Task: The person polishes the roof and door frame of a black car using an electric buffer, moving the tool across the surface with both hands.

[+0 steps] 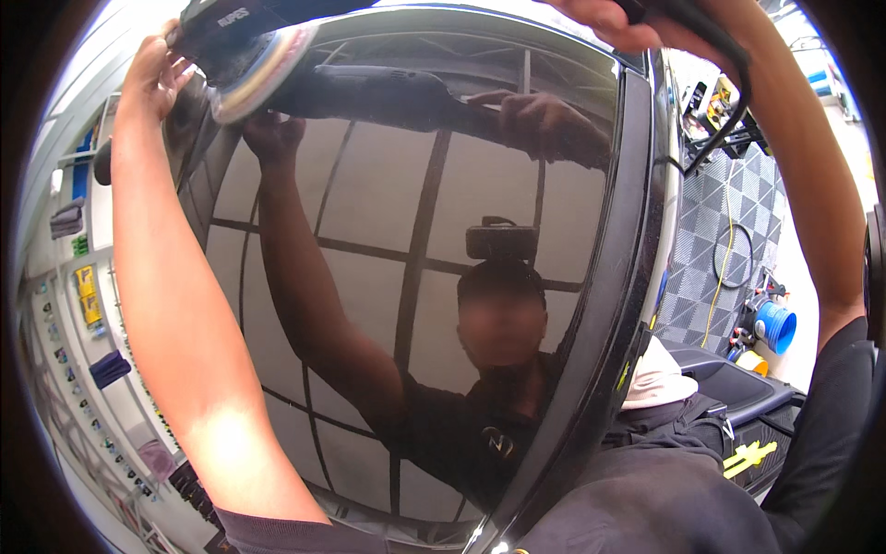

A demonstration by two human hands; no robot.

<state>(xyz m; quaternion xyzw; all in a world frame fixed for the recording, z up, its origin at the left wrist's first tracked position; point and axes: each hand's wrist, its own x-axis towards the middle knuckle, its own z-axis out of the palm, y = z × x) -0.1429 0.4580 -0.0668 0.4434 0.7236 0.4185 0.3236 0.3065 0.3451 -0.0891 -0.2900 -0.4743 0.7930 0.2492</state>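
A black Rupes machine polisher [242, 24] lies across the top of the picture, its round foam pad [266, 76] tilted on or close to a glossy dark car panel [387, 291]. My left hand [158, 73] holds the polisher's head end at the upper left. At the upper right my right hand [616, 24] grips the rear end of the tool, partly cut off by the picture's edge. From there a black power cord [737, 104] hangs down beside my right forearm. The panel mirrors both arms, the tool and the head-worn camera.
A black trim strip [612, 228] borders the panel. To the right are a checkered tile floor [699, 208] with a yellow cord, a blue bucket [779, 327] and a black seat or case [734, 381]. Shelves with bottles and folded towels [109, 368] line the left.
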